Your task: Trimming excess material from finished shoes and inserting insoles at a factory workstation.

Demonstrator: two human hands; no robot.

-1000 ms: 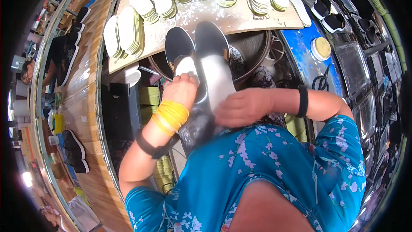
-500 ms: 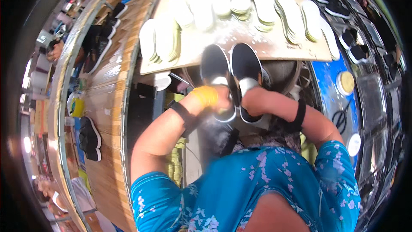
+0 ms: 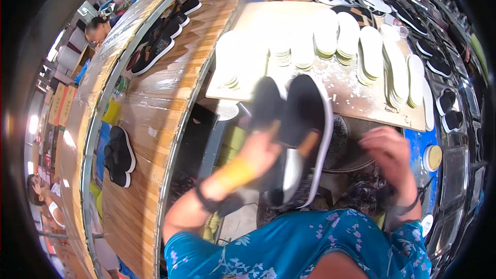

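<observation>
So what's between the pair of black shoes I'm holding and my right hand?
In the head view, only a round dark machine drum shows between the pair of black shoes and the right hand; nothing else sits in that gap.

Shoes point(image 3: 305, 124) held up: black uppers, white sole edging; left wrist carries a yellow band point(image 3: 233, 173) and a black strap. Insole stacks point(image 3: 361, 51) along the far edge of the pale wooden board point(image 3: 361, 98): white to off-white. Shirt point(image 3: 310, 248): bright blue with white floral print; shoe pairs point(image 3: 120, 156) on the light-brown wooden conveyor point(image 3: 144, 124): black.
</observation>
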